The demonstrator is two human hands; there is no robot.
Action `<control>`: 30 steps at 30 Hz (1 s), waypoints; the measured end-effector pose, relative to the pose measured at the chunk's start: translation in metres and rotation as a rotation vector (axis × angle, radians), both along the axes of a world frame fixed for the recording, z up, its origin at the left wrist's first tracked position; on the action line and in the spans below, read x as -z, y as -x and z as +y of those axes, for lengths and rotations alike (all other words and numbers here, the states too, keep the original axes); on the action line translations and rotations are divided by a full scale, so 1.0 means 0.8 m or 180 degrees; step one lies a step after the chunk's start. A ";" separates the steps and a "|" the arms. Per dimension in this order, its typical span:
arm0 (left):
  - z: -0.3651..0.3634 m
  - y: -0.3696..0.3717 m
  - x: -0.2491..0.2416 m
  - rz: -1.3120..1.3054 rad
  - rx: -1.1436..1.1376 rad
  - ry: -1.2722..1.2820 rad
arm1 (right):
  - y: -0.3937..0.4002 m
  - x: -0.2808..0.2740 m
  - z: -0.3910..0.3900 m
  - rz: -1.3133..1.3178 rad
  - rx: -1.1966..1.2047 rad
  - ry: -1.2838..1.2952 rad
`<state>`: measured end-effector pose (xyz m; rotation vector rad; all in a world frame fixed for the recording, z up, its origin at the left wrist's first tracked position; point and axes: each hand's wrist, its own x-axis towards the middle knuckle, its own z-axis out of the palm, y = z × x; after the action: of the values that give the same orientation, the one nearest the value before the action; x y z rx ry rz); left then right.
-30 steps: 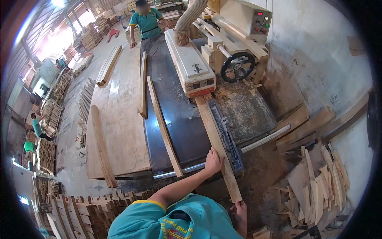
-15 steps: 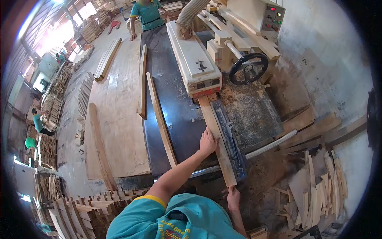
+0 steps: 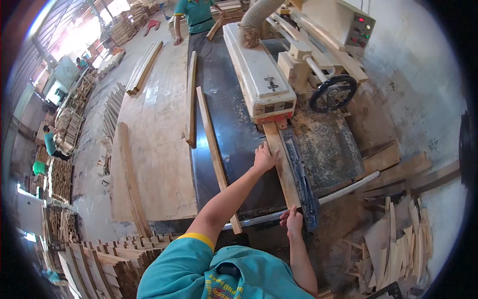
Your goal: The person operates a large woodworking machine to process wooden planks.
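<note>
A wooden board lies lengthwise on the dark metal machine table, its far end hidden under the cream machine housing. My left hand is at the board's left edge, a short way in front of the housing, with its fingers bent against the wood. At the near end of the board is my right hand, fingers curled and thumb side against the end. Along the board's right side runs a blue-black guide rail. A narrow wooden strip lies left of my left hand, passing beside my forearm.
A black handwheel and a control box with lit lamps are at the right. Another person stands beyond the table. A plywood top adjoins on the left. Scrap wood is piled at lower right.
The board has slid farther under the housing, and my right hand has moved forward with its end. My left hand's fingers have loosened somewhat. The other person now holds a wood piece.
</note>
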<state>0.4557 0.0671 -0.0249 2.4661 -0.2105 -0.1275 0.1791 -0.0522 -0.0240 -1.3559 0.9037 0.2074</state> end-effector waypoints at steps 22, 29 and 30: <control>0.304 0.316 -0.046 0.0094 -0.1583 0.2902 | 0.058 -0.058 0.176 -0.1575 -0.2231 0.1755; 0.254 0.313 -0.051 0.0281 -0.1227 0.2650 | 0.093 0.034 0.095 -0.1462 -0.1372 -0.0127; 0.246 0.310 -0.048 0.0281 -0.1200 0.2646 | 0.105 0.037 0.084 -0.1472 -0.1347 -0.0124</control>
<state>0.2075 0.2635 0.0136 1.6278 0.2100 0.0173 0.0951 0.0150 -0.0533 -1.4667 0.2211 0.2200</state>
